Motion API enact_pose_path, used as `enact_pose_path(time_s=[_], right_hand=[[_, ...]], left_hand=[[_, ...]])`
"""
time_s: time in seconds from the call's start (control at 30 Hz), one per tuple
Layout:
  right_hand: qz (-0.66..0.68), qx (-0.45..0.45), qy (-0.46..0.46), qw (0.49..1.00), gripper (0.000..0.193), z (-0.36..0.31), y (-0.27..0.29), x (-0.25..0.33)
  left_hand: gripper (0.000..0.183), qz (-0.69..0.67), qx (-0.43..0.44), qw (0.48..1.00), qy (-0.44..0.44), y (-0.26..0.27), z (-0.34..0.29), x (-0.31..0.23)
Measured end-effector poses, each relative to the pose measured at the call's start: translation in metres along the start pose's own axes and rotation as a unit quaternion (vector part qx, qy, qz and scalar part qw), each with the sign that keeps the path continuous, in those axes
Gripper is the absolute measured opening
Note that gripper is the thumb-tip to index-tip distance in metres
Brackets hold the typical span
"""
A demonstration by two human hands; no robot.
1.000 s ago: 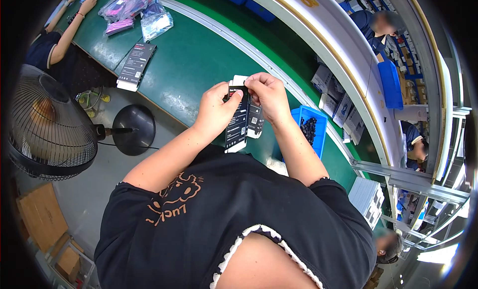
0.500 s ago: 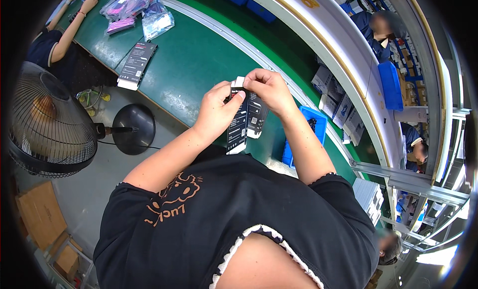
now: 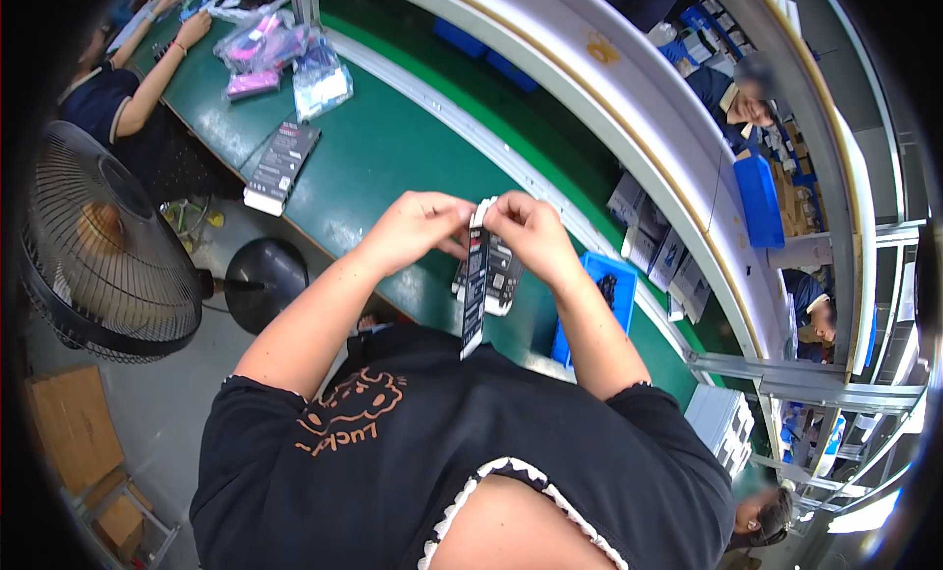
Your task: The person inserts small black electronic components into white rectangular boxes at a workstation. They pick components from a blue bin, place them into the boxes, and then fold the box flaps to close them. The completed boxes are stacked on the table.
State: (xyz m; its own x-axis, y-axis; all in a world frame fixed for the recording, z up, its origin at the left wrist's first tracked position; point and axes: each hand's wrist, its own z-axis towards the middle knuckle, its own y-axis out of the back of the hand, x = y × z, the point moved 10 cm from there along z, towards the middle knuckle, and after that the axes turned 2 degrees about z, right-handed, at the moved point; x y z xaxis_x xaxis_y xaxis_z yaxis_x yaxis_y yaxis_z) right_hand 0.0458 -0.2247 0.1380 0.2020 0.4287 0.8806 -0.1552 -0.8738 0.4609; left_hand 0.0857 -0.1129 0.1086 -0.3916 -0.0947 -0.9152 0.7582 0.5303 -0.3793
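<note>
A slim black carton (image 3: pixel 474 300) with white print hangs upright between my hands, its narrow side toward me and small white flaps at its top end. My left hand (image 3: pixel 422 231) is closed by the flaps on the left, thumb and fingers pinched at the carton's top edge. From the other side, my right hand (image 3: pixel 535 238) grips the same top end with bent fingers. Behind it, more black cartons (image 3: pixel 504 283) lie on the green table (image 3: pixel 383 147), partly hidden by the held one. Just right of them, a blue bin (image 3: pixel 563 344) holds small black parts.
Another black carton (image 3: pixel 283 162) lies at the table's left edge, near clear bags with pink packs (image 3: pixel 257 54). A large fan (image 3: pixel 108 241) stands at the left. A co-worker's arm (image 3: pixel 147 84) rests on the far left end. White shelving (image 3: pixel 678 157) curves along the right.
The carton has turned so its narrow side faces me, and both hands have come lower in the picture with it. My left thumb has moved off the carton's front. The whole view has shifted slightly.
</note>
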Motion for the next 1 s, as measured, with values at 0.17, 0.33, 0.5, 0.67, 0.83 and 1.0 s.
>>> enact_pose_path(time_s=[0.17, 0.33, 0.5, 0.67, 0.83, 1.0], right_hand=[[0.005, 0.059, 0.011, 0.998, 0.014, 0.007, -0.004, 0.016], [0.085, 0.059, -0.011, 0.995, 0.014, 0.006, -0.007, -0.003], [0.408, 0.098, -0.157, 0.894, 0.038, -0.018, -0.046, -0.029], [0.490, -0.083, -0.142, 0.856, 0.030, -0.021, -0.036, -0.058], [0.514, -0.097, -0.094, 0.847, 0.026, -0.010, -0.030, -0.046], [0.529, -0.113, -0.089, 0.836, 0.024, -0.002, -0.029, -0.062]], left_hand=[[0.014, 0.081, 0.037, 0.996, 0.027, 0.007, 0.024, -0.006], [0.011, 0.216, 0.093, 0.971, 0.031, -0.003, 0.029, -0.020], [0.007, 0.206, -0.003, 0.978, 0.010, 0.013, 0.023, -0.007], [0.010, 0.427, -0.162, 0.868, -0.196, 0.030, 0.008, -0.023], [0.014, 0.148, -0.239, 0.960, 0.008, 0.072, 0.000, 0.042], [0.050, -0.211, -0.046, 0.972, 0.091, 0.018, -0.017, 0.053]])
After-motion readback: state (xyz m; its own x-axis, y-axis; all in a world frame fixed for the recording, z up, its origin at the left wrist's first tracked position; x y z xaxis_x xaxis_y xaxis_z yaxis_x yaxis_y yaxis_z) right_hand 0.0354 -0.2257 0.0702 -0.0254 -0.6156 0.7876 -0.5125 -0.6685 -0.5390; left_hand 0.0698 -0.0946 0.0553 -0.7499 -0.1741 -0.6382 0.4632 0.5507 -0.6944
